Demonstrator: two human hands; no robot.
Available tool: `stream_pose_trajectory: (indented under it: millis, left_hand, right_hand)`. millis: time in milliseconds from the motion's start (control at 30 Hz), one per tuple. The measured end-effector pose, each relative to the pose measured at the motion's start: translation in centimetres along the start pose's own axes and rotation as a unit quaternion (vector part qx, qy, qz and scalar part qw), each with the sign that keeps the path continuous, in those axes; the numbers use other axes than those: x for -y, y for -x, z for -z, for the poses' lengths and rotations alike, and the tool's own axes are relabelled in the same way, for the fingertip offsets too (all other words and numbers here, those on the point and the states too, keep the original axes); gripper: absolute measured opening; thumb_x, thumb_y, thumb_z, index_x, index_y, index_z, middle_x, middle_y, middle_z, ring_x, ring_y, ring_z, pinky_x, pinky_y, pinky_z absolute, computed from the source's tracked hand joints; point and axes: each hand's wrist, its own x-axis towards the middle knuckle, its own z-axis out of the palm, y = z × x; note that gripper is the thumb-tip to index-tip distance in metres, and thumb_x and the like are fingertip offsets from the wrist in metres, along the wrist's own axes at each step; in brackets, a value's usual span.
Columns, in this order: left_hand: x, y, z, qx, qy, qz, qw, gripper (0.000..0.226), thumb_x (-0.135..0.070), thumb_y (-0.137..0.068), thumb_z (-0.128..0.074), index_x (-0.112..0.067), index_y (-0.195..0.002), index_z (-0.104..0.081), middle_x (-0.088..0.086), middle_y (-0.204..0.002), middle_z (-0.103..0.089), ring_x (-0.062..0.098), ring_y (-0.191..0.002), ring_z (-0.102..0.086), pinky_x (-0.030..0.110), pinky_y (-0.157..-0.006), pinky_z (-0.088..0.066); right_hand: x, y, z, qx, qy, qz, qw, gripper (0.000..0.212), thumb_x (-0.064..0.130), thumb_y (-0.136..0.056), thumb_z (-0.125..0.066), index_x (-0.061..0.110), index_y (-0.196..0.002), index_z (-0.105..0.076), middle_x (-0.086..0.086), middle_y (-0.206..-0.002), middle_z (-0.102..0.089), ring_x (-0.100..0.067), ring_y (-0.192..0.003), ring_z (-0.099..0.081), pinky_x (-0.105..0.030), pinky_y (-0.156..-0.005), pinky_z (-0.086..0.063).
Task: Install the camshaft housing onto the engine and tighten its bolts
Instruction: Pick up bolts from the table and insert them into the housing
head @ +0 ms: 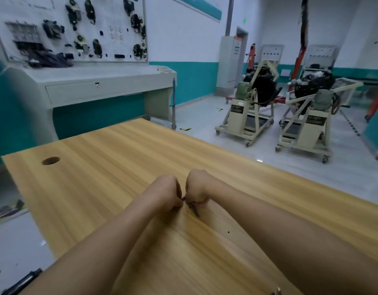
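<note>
We have both hands close together, low over the wooden bench [98, 167], busy with a few small dark bolts [195, 209]. Our right hand [197, 186] is curled round the bunch, with the shanks poking out below the fist toward us. Our left hand [166, 192] has its fingers curled in too and seems to pinch the end of one bolt where the two hands meet. The housing itself is nowhere in view, and the only engines [261, 86] we can see sit on wheeled stands [245, 122] well apart from us across the floor. The likeliest slip, as we judge it, is a bolt sliding out of the bunch while we sort or pass it. It would roll along the smooth bench, perhaps off the edge or into the round hole [51, 160] near the far left corner. Carrying them all across in one crowded fist risks the same.
</note>
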Motion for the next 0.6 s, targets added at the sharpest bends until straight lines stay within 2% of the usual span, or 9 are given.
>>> stream_pose_trajectory:
  millis: [133,233,333,400,467,500,533,600]
  left_hand:
    - [-0.8,-0.4,0.3,0.027,-0.018,-0.031,0.999,0.024,-0.025,-0.083,-0.079,-0.014,-0.104,-0.075,0.007,-0.093,-0.074,0.02,-0.081,-0.072,0.034,-0.073,-0.062]
    - [-0.7,-0.6,0.3,0.035,-0.014,-0.047,0.998,0.028,-0.028,-0.084,-0.079,-0.016,-0.109,-0.074,0.004,-0.099,-0.072,0.018,-0.087,-0.069,0.034,-0.077,-0.061]
    - [-0.5,-0.8,0.0,0.029,-0.001,-0.055,0.998,0.037,-0.033,-0.084,-0.079,-0.019,-0.117,-0.071,0.001,-0.107,-0.07,0.015,-0.091,-0.066,0.03,-0.075,-0.058]
    - [-0.3,-1.0,-0.4,0.022,-0.002,-0.07,0.997,0.049,-0.033,-0.084,-0.077,-0.025,-0.13,-0.062,0.001,-0.116,-0.066,0.015,-0.094,-0.06,0.029,-0.074,-0.051]
    - [-0.1,-1.0,-0.7,0.018,-0.008,-0.11,0.994,0.054,-0.025,-0.088,-0.071,-0.032,-0.139,-0.054,0.003,-0.108,-0.066,0.018,-0.09,-0.058,0.027,-0.072,-0.044]
    - [-0.1,-1.0,-0.8,0.018,-0.009,-0.128,0.992,0.05,-0.018,-0.089,-0.067,-0.034,-0.136,-0.057,0.002,-0.1,-0.065,0.018,-0.086,-0.058,0.026,-0.069,-0.043]
    - [0.0,-0.9,-0.9,0.018,-0.011,-0.134,0.991,0.041,-0.012,-0.089,-0.063,-0.034,-0.125,-0.064,0.0,-0.093,-0.065,0.018,-0.082,-0.058,0.026,-0.066,-0.043]
    - [0.2,-0.8,-0.9,0.011,-0.023,-0.133,0.991,0.025,-0.008,-0.088,-0.061,-0.032,-0.087,-0.068,-0.003,-0.084,-0.065,0.019,-0.079,-0.058,0.023,-0.062,-0.041]
  right_hand:
    - [-0.8,0.5,0.0,-0.029,-0.037,0.021,0.999,0.013,0.016,-0.085,-0.074,0.007,-0.093,-0.076,-0.006,-0.081,-0.074,-0.016,-0.062,-0.065,-0.024,-0.055,-0.05]
    - [-1.9,2.0,0.6,-0.059,-0.111,0.041,0.991,0.024,0.023,-0.084,-0.077,0.011,-0.104,-0.075,-0.01,-0.09,-0.076,-0.019,-0.066,-0.068,-0.025,-0.058,-0.054]
    - [-2.6,3.6,0.9,-0.071,-0.184,0.053,0.979,0.029,0.038,-0.08,-0.081,0.012,-0.091,-0.075,-0.006,-0.078,-0.075,-0.015,-0.062,-0.071,-0.025,-0.052,-0.056]
    - [-2.1,4.8,0.0,-0.056,-0.138,0.059,0.987,0.032,0.043,-0.075,-0.083,0.015,-0.084,-0.073,-0.001,-0.07,-0.073,-0.016,-0.065,-0.072,-0.028,-0.053,-0.056]
    - [-1.1,5.5,-1.8,-0.079,-0.081,0.073,0.991,0.027,0.041,-0.076,-0.081,0.017,-0.081,-0.071,0.001,-0.074,-0.071,-0.018,-0.071,-0.07,-0.03,-0.056,-0.054]
    - [-0.8,5.6,-2.5,-0.104,-0.079,0.082,0.988,0.022,0.036,-0.079,-0.078,0.016,-0.085,-0.071,0.0,-0.079,-0.07,-0.018,-0.074,-0.068,-0.032,-0.06,-0.056]
    - [-0.6,5.6,-3.2,-0.128,-0.086,0.09,0.984,0.015,0.028,-0.083,-0.074,0.016,-0.09,-0.071,-0.002,-0.086,-0.069,-0.02,-0.077,-0.068,-0.035,-0.066,-0.058]
    - [-0.7,5.6,-3.7,-0.153,-0.083,0.108,0.979,0.014,0.015,-0.09,-0.063,0.015,-0.102,-0.069,-0.006,-0.096,-0.069,-0.024,-0.084,-0.067,-0.037,-0.073,-0.058]
